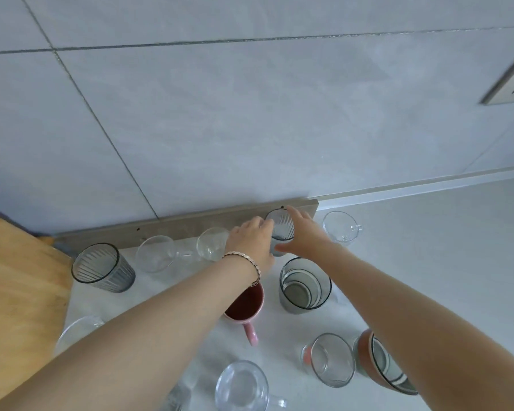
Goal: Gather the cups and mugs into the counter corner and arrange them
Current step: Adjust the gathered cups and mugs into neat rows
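Observation:
A ribbed grey glass [281, 225] stands by the backsplash strip, and both hands are around it: my left hand [251, 240] on its left side, my right hand [301, 232] on its right. Along the wall stand another ribbed grey glass [103, 267], two clear glass cups [155, 253] [211, 243] and a clear handled cup [340, 226]. Nearer me are a pink mug [245, 310], a grey striped tumbler [304, 284], a clear glass [333, 358], a brown striped mug [382, 361] and a clear mug [242, 387].
A wooden board [15, 286] covers the counter at the left, with a clear cup [77, 329] at its edge. The white counter [442, 247] stretches to the right. A grey strip [187, 222] runs along the tiled wall, and a wall socket [509, 84] sits at upper right.

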`<state>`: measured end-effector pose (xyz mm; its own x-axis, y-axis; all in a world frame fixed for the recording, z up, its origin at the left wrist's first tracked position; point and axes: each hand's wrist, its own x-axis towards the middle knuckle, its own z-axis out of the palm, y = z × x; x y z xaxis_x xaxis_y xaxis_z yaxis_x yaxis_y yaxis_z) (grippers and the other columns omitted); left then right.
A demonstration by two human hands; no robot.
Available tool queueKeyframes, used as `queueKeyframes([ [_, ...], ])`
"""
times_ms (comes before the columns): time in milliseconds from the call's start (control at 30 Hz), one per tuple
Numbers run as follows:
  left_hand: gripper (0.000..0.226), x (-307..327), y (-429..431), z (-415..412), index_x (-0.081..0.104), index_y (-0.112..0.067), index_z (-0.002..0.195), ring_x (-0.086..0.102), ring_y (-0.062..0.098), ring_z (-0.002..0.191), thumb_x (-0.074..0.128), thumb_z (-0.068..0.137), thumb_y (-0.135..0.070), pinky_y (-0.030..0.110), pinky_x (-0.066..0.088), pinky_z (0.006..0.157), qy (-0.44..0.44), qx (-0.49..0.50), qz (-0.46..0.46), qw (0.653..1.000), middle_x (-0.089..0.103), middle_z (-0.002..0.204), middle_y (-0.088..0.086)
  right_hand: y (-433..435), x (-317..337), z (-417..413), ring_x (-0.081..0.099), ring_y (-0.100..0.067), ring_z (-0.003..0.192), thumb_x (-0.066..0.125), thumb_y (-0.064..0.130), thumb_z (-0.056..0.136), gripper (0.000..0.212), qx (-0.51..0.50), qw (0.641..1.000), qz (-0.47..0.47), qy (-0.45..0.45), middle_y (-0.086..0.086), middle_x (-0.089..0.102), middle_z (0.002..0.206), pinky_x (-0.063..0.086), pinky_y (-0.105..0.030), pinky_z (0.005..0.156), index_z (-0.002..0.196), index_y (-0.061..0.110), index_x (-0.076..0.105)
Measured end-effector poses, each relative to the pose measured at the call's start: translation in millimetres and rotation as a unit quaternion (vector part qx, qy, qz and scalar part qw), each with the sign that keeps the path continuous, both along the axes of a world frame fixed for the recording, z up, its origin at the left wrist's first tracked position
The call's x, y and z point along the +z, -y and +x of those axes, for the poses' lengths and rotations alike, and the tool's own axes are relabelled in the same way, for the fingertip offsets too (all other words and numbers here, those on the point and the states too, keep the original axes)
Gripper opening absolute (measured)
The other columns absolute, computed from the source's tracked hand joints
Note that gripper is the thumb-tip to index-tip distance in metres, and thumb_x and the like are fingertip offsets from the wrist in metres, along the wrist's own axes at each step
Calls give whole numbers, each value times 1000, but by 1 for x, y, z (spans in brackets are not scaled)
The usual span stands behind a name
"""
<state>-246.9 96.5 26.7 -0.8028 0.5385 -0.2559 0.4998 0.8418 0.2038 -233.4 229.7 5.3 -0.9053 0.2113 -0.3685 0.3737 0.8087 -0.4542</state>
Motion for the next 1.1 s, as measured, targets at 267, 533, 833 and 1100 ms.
queueKeyframes([
  [267,73,1,1,-7,25,-11,143,39,26,135,64,83,-24,37,34,109,32,41,-4,999,34,148,8,-9,-5,9,48,-23,127,78,37,72,90,11,999,-33,9,-6,44,142,40,-33,103,143,11,28],
  [533,81,-4,-39,-9,20,-15,147,33,26,139,65,82,-34,39,33,112,55,29,19,998,30,153,5,-94,17,29,48,-25,126,66,22,85,56,-93,993,28,-63,-11,49,136,38,-32,103,136,10,47],
  [833,83,-17,-51,-17,26,-18,145,37,31,134,71,76,-29,41,39,108,101,97,67,988,39,144,9,-100,-9,31,29,-33,137,79,41,70,108,-80,995,25,51,-5,31,150,33,-40,108,152,19,12],
  [1100,85,-14,-40,-10,20,-19,146,35,29,136,70,79,-30,41,39,108,92,98,98,986,29,150,8,-86,-16,25,37,-32,129,76,40,74,94,-83,994,59,28,-3,42,142,41,-38,101,148,21,22],
])
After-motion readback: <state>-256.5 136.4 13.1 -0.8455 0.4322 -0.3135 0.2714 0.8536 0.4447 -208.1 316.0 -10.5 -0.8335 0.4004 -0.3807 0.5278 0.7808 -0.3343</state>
